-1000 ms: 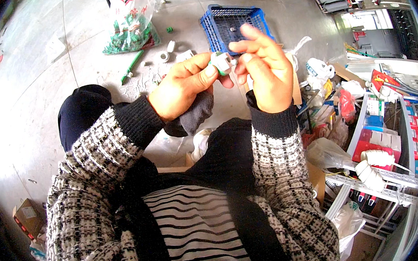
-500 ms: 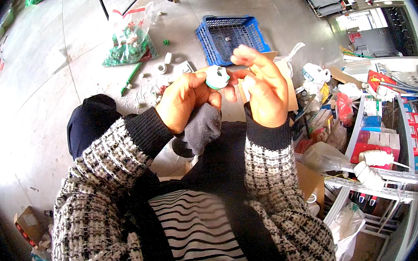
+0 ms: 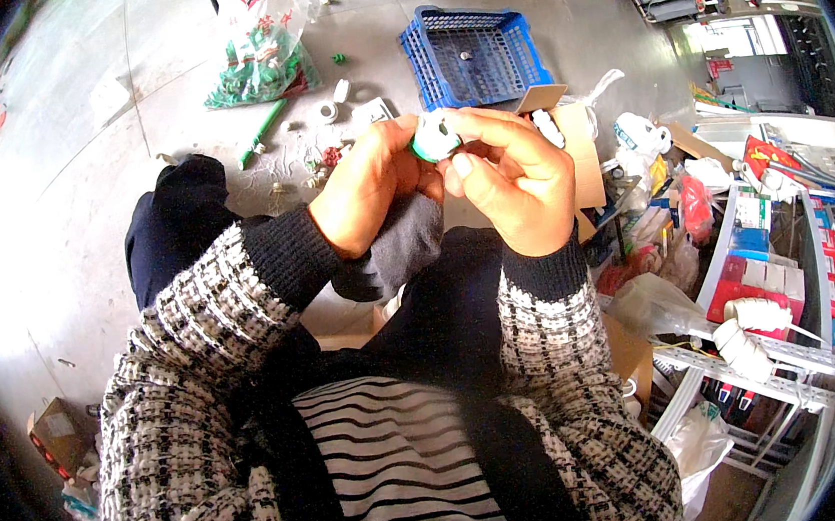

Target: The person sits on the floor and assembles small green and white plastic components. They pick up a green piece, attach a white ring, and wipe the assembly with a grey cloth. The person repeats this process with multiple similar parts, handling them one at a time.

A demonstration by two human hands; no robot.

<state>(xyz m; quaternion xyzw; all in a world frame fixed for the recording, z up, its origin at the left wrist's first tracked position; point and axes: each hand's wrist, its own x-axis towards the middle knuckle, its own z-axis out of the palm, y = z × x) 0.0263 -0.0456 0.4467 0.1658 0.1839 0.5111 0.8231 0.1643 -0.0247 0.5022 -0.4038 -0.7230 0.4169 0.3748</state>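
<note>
Both my hands are raised in front of me over my lap, close together. Between their fingertips sits a small white and green plastic fitting (image 3: 437, 138). My left hand (image 3: 367, 187) grips it from the left, thumb and fingers curled around it. My right hand (image 3: 519, 185) pinches it from the right, thumb pressed against its lower side. Most of the fitting is hidden by my fingers. My sleeves are black-and-white tweed with dark cuffs.
A blue plastic basket (image 3: 474, 52) stands on the grey floor beyond my hands. A clear bag of green parts (image 3: 257, 60) lies far left, with a green tube (image 3: 262, 133) and small white fittings scattered near it. Cardboard (image 3: 578, 150), boxes and a white wire rack (image 3: 779, 356) crowd the right.
My hands stay together on the fitting and have shifted slightly lower and toward me in view; my fingers have re-gripped it, the right thumb now under the piece.
</note>
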